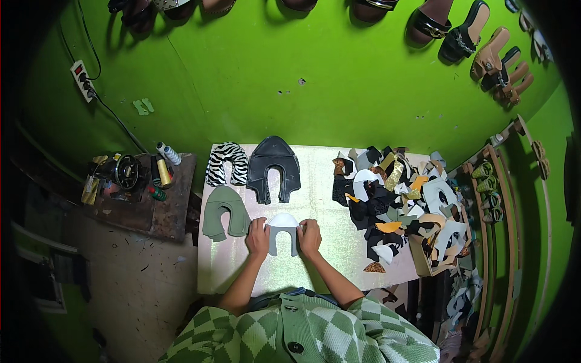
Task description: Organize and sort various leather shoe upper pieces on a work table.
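Centred before me on the table is a grey U-shaped shoe-upper piece (pixel 273 241), its two legs toward me. A white half-round piece (pixel 283 220) covers its curved top. My left hand (pixel 258 237) pinches the left corner where the two pieces meet. At the opposite corner, my right hand (pixel 310 237) has its fingers closed on the white piece's edge. Just left of my left hand lies a stack of olive-green U-shaped upper pieces (pixel 225 199). Farther back are zebra-striped upper pieces (pixel 216 158) and a larger black upper stack (pixel 273 151).
The pale table (pixel 318 166) carries a big heap of leather scraps (pixel 378 196) on its right, beside a scrap-filled box (pixel 425 259). At left, a sewing machine (pixel 126 172) and thread spools (pixel 172 155) stand on another table. Sandals (pixel 466 36) line the green wall.
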`<state>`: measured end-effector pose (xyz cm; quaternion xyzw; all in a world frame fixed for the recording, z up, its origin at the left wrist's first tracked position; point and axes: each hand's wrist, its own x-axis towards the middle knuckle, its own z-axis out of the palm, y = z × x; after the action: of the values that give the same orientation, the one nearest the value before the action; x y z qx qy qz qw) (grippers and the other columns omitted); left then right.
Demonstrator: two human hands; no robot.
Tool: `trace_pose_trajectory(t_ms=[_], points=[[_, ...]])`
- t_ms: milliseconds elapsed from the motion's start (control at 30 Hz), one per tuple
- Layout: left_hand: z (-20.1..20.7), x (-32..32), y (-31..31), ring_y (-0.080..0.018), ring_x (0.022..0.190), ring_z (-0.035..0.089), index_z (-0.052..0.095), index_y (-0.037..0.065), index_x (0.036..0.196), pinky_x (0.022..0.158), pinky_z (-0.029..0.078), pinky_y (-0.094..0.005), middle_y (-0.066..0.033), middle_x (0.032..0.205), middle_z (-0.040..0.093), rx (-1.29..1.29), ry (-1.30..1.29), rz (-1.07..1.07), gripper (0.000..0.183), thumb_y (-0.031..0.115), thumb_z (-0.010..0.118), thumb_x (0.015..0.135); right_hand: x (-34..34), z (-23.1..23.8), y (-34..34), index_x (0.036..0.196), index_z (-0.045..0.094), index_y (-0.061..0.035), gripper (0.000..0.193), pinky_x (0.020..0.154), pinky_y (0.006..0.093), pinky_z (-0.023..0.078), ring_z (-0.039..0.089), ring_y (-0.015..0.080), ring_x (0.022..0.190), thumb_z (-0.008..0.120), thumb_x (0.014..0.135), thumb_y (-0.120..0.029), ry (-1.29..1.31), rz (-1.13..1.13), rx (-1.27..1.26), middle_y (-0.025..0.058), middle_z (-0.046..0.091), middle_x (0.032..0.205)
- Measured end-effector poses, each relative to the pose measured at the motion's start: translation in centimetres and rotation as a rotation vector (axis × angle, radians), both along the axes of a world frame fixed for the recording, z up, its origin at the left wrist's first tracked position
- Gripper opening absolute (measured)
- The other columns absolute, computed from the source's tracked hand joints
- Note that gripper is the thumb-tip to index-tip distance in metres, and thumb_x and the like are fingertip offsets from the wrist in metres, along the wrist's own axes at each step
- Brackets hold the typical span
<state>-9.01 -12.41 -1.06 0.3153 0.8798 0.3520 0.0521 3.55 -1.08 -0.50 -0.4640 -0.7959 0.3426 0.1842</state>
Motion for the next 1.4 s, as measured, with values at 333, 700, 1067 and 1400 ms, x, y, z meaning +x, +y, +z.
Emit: trace_pose_trajectory(t_ms=[333,700,1067,1400], points=[[-2.5,3.1,-1.6,-0.0310,0.135,0.023,0.034,-0.001,0.136,0.106,0.024,-0.0391,-0.0158,0.145,0.027,-0.300,0.270,-0.406,0.056,0.024,0.048,0.088,2.1,-1.8,-1.3,0.138,0.031,-0.0079,0.051,0.105,0.0513,0.022,0.025,0.0239,0.134,0.042,0.088,-0.017,-0.227,0.618,0.474,0.0079,0.027,0.146],[-2.8,3.7,-0.7,-0.0312,0.131,0.030,0.044,0.004,0.130,0.106,0.024,-0.0426,-0.0155,0.140,0.036,-0.206,0.193,-0.272,0.045,0.016,0.047,0.087,3.2,-1.7,3.1,0.125,0.048,-0.0072,0.043,0.102,0.0484,0.029,0.036,0.0286,0.128,0.046,0.082,-0.012,0.007,0.578,0.151,0.0156,0.038,0.137],[0.8,8.8,9.5,-0.0320,0.116,0.044,0.053,0.002,0.109,0.097,0.033,-0.0426,-0.0137,0.121,0.050,0.173,0.073,-0.285,0.032,0.003,0.051,0.078,10.3,2.9,18.2,0.112,0.053,-0.0094,0.043,0.081,0.0402,0.035,0.049,0.0253,0.099,0.067,0.071,-0.011,-0.149,-0.006,0.475,0.0080,0.052,0.105],[0.0,11.8,13.5,-0.0317,0.107,0.048,0.053,0.004,0.105,0.090,0.037,-0.0422,-0.0146,0.111,0.052,0.213,-0.011,-0.268,0.030,0.002,0.052,0.075,10.3,-0.7,24.1,0.100,0.064,-0.0143,0.033,0.077,0.0424,0.037,0.056,0.0246,0.093,0.072,0.070,-0.026,-0.276,0.116,0.401,0.0055,0.061,0.095]])
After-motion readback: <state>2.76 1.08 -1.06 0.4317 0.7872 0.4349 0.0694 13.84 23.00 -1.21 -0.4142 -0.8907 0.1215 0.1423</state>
